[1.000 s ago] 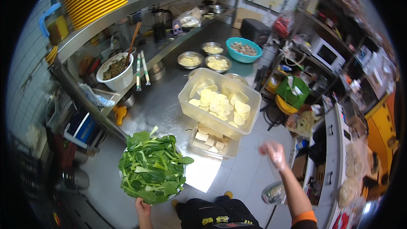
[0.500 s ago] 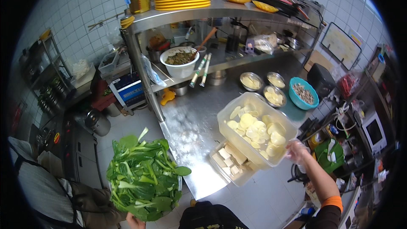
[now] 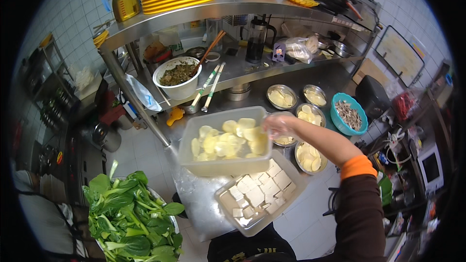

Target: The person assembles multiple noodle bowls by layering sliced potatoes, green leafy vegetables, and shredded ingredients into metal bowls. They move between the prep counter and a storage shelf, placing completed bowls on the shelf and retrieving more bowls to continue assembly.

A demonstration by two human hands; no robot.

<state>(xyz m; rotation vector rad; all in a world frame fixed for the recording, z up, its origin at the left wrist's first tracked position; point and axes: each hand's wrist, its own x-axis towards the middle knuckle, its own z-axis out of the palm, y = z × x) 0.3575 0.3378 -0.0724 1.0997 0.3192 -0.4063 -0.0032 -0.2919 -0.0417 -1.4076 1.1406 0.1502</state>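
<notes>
My right hand [image 3: 280, 125], in a clear plastic glove, grips the right rim of a translucent plastic bin [image 3: 225, 168]. Thin, round, pale-yellow slices that look like potato [image 3: 224, 144] lie in it. This bin is over the steel table, partly covering the far edge of a second translucent bin [image 3: 297, 177], which holds white tofu blocks [image 3: 256, 195]. My right forearm passes over the table from the right, close to metal bowls of similar slices [image 3: 309, 157]. My left hand is out of view.
Leafy greens [image 3: 133, 223] fill a basin at lower left, near a person in a grey top [image 3: 29, 204]. A turquoise basin [image 3: 363, 125] of greyish strips is at right. The raised shelf [image 3: 233, 75] bears a white bowl [image 3: 178, 90] of dark chopped food and two wrapped sticks [image 3: 212, 87].
My right hand has moved the bin of slices leftward, exposing more tofu and more metal bowls. The hand at the greens basin is now out of view. The whole view has shifted.
</notes>
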